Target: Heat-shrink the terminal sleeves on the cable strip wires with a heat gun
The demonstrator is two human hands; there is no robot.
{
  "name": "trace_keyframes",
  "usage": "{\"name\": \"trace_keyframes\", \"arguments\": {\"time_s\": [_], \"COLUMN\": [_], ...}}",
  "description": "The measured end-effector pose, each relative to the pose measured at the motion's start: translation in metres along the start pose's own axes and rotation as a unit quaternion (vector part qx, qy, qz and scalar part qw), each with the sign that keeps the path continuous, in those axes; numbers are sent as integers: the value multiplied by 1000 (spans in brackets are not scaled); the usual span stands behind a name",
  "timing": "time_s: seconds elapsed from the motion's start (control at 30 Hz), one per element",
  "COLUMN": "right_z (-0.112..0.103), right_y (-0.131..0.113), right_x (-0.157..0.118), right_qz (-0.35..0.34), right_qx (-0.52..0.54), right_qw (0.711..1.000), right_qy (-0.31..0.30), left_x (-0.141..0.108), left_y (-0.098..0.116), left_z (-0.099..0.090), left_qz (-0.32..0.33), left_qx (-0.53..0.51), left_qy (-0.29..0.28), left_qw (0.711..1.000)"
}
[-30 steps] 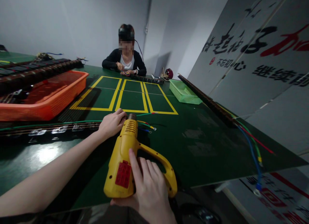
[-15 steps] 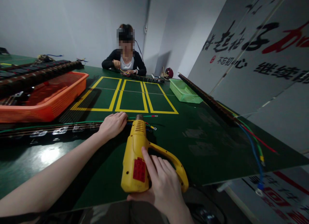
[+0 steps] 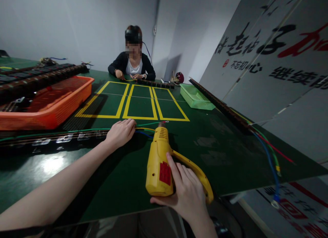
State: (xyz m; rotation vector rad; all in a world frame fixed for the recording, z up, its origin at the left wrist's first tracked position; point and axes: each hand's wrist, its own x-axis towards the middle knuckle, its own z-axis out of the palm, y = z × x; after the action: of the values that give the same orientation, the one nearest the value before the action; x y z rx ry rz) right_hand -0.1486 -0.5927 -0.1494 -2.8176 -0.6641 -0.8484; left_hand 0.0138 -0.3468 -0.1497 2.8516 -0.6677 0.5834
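In my right hand [image 3: 188, 190] is a yellow heat gun [image 3: 160, 163], gripped around its rear body with the nozzle pointing away from me. My left hand [image 3: 121, 132] is closed around the wires at the end of a long dark strip assembly [image 3: 64, 139] lying on the table. Past its fingers run a green wire [image 3: 147, 124] with a red-sleeved ring terminal [image 3: 166, 122], a yellow wire [image 3: 145, 129] and a blue wire [image 3: 143, 133]. The nozzle is by the green wire's terminal end, and the gun hides the ends of the other wires.
An orange basket [image 3: 74, 98] bearing dark strips stands at the left. A green basket [image 3: 196, 98] sits at the back right, beside a long strip [image 3: 220, 106] with wires hanging over the table edge. Opposite me, a person [image 3: 133, 65] handles a yellow wire. Yellow tape outlines [image 3: 139, 117] mark the table.
My right hand has moved the heat gun to the right and slightly away from me, its nozzle now nearer the green wire's end. My left hand stays nearly still. The person opposite has shifted their hands.
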Motion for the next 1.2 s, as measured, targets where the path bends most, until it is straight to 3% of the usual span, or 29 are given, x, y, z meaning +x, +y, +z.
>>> {"name": "trace_keyframes", "arguments": {"time_s": [0.2, 0.4, 0.57, 0.73, 0.87, 1.1, 1.2], "right_z": [3, 13, 11, 7, 7, 9, 10], "right_y": [-11, -44, -64, -66, -65, -59, -53], "right_x": [3, 10, 15, 17, 16, 13, 12], "right_qz": [0, -22, -51, -64, -78, -80, -71], "right_qx": [8, 40, 25, 16, 11, 38, 53], "right_qw": [1000, 999, 998, 997, 996, 995, 995], "right_qy": [4, -8, -39, -37, -40, -37, -34], "left_x": [3, 4, 6, 12, 16, 17, 18], "left_y": [4, 2, 0, -3, -9, -15, -18], "left_z": [0, 0, -7, -12, -12, -12, -11], "left_qz": [-1, -20, -87, -188, -233, -232, -204], "left_qx": [1, -15, -80, -173, -212, -231, -242], "left_qy": [-6, -8, -40, -74, -104, -115, -123], "left_qw": [1000, 1000, 992, 964, 943, 938, 941]}}
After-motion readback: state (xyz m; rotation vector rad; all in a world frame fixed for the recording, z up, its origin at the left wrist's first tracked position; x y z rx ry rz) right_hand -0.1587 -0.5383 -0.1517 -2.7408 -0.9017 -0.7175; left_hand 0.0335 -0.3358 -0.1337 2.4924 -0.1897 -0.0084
